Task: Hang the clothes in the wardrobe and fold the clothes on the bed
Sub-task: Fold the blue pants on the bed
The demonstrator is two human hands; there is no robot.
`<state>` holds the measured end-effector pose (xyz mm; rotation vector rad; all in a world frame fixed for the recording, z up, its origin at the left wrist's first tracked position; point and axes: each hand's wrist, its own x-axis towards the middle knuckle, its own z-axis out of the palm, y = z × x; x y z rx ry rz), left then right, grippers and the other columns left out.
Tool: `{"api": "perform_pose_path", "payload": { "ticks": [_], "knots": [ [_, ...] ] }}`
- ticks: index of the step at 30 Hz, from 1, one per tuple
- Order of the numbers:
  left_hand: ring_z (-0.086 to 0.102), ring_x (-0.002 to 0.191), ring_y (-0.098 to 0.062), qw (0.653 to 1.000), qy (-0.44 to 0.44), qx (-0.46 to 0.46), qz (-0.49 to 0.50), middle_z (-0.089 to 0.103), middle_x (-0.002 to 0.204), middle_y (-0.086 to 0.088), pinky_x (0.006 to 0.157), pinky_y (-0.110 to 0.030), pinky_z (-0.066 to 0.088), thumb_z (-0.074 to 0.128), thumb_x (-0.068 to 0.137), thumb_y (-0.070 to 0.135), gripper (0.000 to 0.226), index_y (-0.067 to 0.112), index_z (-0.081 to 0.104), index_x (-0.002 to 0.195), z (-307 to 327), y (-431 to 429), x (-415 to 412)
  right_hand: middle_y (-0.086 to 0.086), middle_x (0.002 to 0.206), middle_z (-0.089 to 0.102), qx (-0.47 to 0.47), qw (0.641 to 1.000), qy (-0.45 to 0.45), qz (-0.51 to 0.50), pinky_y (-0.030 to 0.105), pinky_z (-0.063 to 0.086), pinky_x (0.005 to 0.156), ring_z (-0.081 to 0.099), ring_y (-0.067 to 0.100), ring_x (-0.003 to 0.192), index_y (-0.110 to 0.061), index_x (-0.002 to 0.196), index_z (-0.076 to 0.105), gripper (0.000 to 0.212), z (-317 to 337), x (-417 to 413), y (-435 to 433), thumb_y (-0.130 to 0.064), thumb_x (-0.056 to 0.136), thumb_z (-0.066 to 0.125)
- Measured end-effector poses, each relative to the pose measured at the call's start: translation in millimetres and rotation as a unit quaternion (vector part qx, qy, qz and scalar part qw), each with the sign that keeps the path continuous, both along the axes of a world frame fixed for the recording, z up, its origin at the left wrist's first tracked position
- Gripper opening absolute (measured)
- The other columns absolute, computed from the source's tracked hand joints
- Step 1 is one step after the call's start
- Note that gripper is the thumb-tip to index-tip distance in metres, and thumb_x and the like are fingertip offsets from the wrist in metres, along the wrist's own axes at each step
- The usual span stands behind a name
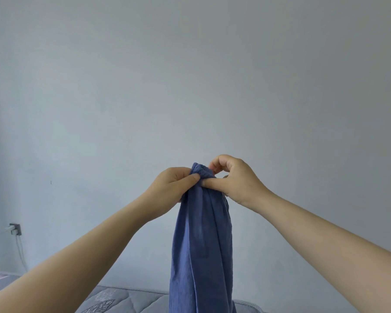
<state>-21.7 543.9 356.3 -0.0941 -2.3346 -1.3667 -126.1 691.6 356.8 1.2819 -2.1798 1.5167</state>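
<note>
A blue garment (201, 245) of crinkled cloth hangs straight down in front of me, bunched at its top hem. My left hand (174, 186) pinches the bunched top from the left, thumb over the cloth. My right hand (235, 177) holds the same top edge from the right, its thumb pressed on the fabric and its fingers curled above it. Both arms are stretched forward and raised. The garment's lower end runs out of the bottom of the view, over the bed (127, 299).
A plain pale wall (190, 75) fills most of the view. A grey quilted mattress with a leaf print lies along the bottom edge. A wall socket (15, 229) with a plug and white cable sits low on the left.
</note>
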Motion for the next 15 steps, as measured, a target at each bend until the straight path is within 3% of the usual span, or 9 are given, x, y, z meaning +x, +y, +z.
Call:
{"api": "perform_pose_path", "payload": {
  "ticks": [2, 3, 7, 12, 15],
  "knots": [
    [0.052, 0.082, -0.028, 1.000, 0.013, -0.004, 0.021, 0.057, 0.087, -0.016, 0.088, -0.054, 0.048, 0.042, 0.101, 0.020, 0.035, -0.011, 0.057, 0.101, 0, -2, -1, -0.004, 0.092, 0.069, 0.026, 0.999, -0.012, 0.016, 0.009, 0.045, 0.070, 0.060, -0.002, 0.081, -0.019, 0.083, 0.062, 0.021, 4, 1, 2, -0.023, 0.074, 0.081],
    [0.047, 0.080, -0.024, 0.999, 0.020, -0.007, 0.031, 0.052, 0.083, -0.013, 0.081, -0.049, 0.047, 0.042, 0.100, 0.020, 0.036, -0.013, 0.054, 0.097, 0, -4, -2, 0.001, 0.091, 0.071, 0.048, 0.998, -0.031, 0.036, 0.016, 0.048, 0.073, 0.063, 0.002, 0.079, -0.017, 0.085, 0.063, 0.022, 6, 2, 5, -0.022, 0.075, 0.081],
    [0.036, 0.070, -0.021, 0.996, 0.035, -0.023, 0.076, 0.040, 0.072, -0.008, 0.070, -0.037, 0.036, 0.042, 0.098, 0.022, 0.036, -0.009, 0.045, 0.080, 3, -12, 0, 0.006, 0.092, 0.074, 0.146, 0.981, -0.058, 0.109, 0.032, 0.055, 0.078, 0.069, 0.019, 0.083, -0.007, 0.094, 0.068, 0.021, 10, 4, 16, -0.020, 0.080, 0.077],
    [0.033, 0.069, -0.020, 0.991, 0.035, -0.016, 0.130, 0.037, 0.072, -0.007, 0.068, -0.036, 0.031, 0.041, 0.097, 0.022, 0.033, -0.005, 0.044, 0.078, 2, -27, 0, 0.009, 0.088, 0.070, 0.234, 0.969, 0.028, 0.067, 0.040, 0.052, 0.080, 0.060, 0.008, 0.075, -0.010, 0.084, 0.069, 0.019, 6, -2, 28, -0.028, 0.086, 0.070],
    [0.031, 0.061, -0.015, 0.985, 0.038, -0.045, 0.160, 0.034, 0.064, 0.001, 0.059, -0.029, 0.028, 0.037, 0.096, 0.019, 0.029, 0.011, 0.035, 0.068, -2, -29, -2, -0.003, 0.072, 0.061, 0.248, 0.956, 0.157, 0.000, 0.025, 0.039, 0.058, 0.048, 0.000, 0.057, -0.024, 0.074, 0.062, 0.018, 11, -2, 35, -0.033, 0.089, 0.064]
  ]
}}
